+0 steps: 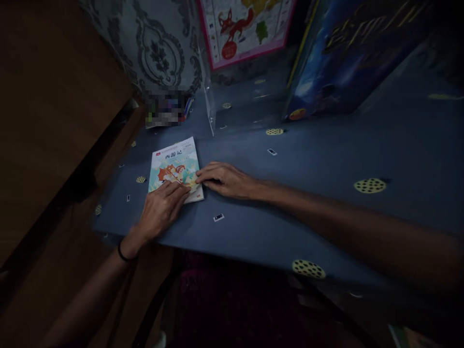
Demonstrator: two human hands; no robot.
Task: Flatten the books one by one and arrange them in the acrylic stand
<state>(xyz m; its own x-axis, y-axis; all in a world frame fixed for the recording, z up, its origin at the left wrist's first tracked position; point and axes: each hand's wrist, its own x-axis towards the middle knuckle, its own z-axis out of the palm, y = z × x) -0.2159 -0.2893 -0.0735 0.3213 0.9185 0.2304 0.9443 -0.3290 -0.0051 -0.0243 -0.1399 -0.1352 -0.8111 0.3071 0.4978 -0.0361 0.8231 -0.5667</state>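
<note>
A thin book with a pale cover and a cartoon figure under an orange-red umbrella lies on the blue cloth near the table's left end. Across its lower left part rests my left hand, fingers stretched out over the cover; a dark band circles that wrist. My right hand comes in from the right with its fingertips and thumb closed at the book's right edge. A pale patch shows on the cover between the two hands, too dim to make out.
Behind the book stands a clear plastic holder. A pink-edged picture sheet with a fox is at the back, and a large blue book leans at the right. A blurred small pile sits at the back left. A brown wooden panel rises on the left.
</note>
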